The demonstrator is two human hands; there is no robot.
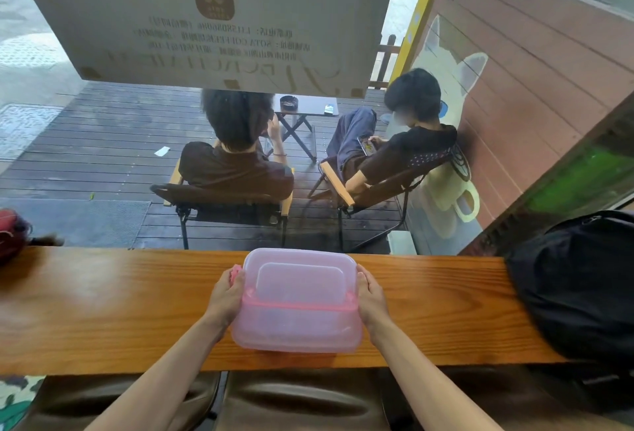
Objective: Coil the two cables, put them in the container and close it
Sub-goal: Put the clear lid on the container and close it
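Pink container (297,300) sits lidded on counter (103,307), long axis across, between left hand (226,293) and right hand (372,296), both gripping its short ends.

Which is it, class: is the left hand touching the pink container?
Touching. The head view shows the left hand pressed against the pink container at its left side.
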